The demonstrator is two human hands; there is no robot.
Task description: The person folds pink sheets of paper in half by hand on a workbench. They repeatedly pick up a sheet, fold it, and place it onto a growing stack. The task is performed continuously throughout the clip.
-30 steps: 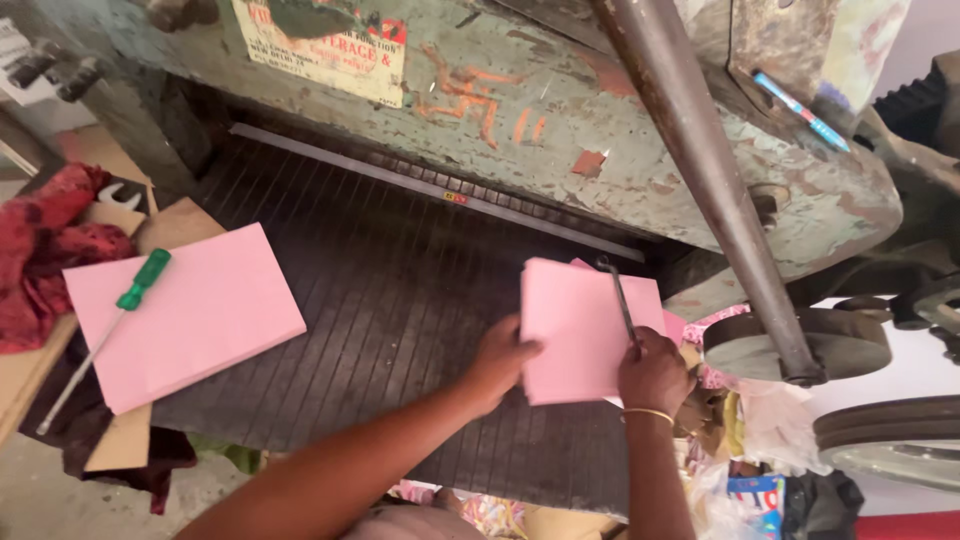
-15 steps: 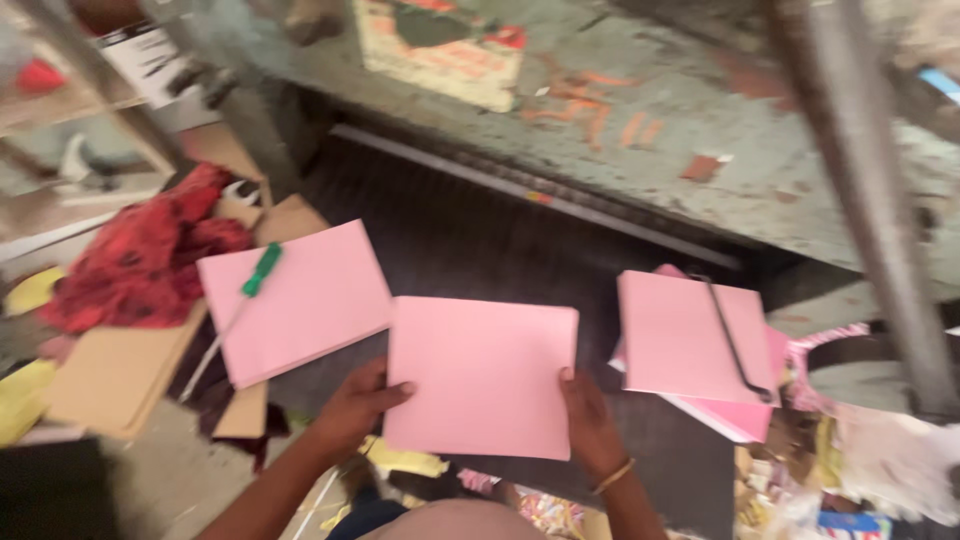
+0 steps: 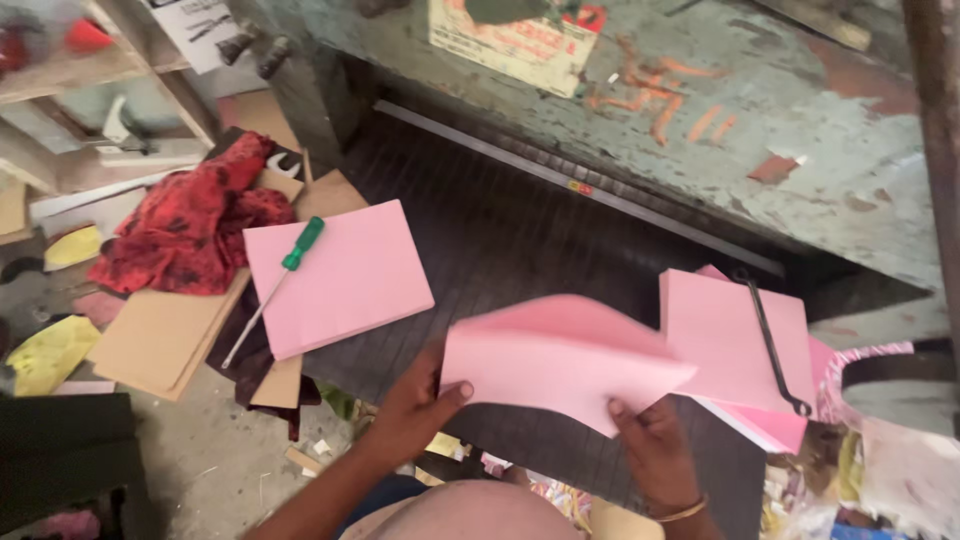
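A bundle of pink paper sheets [image 3: 560,360] is held over the dark ribbed machine bed [image 3: 500,240], its top sheets bowed upward and blurred. My left hand [image 3: 415,405] grips the bundle's left edge. My right hand [image 3: 650,440], with a gold bangle on the wrist, grips its lower right edge. To the right lies another pink stack [image 3: 735,340] with a thin dark metal rod [image 3: 770,345] resting on it. To the left lies a third pink stack [image 3: 340,275] with a green-handled screwdriver [image 3: 275,285] across it.
The worn green machine body [image 3: 700,110] rises behind the bed. A red cloth [image 3: 190,225] and brown cardboard [image 3: 165,335] lie at left, by a wooden shelf [image 3: 60,75]. Yellow scraps [image 3: 45,350] lie on the floor. Mixed paper clutter [image 3: 880,470] sits at the lower right.
A second ago both hands were at the right stack. They lifted a bundle off it, held it flat in the middle, and now its sheets bow upward. The view has shifted left.
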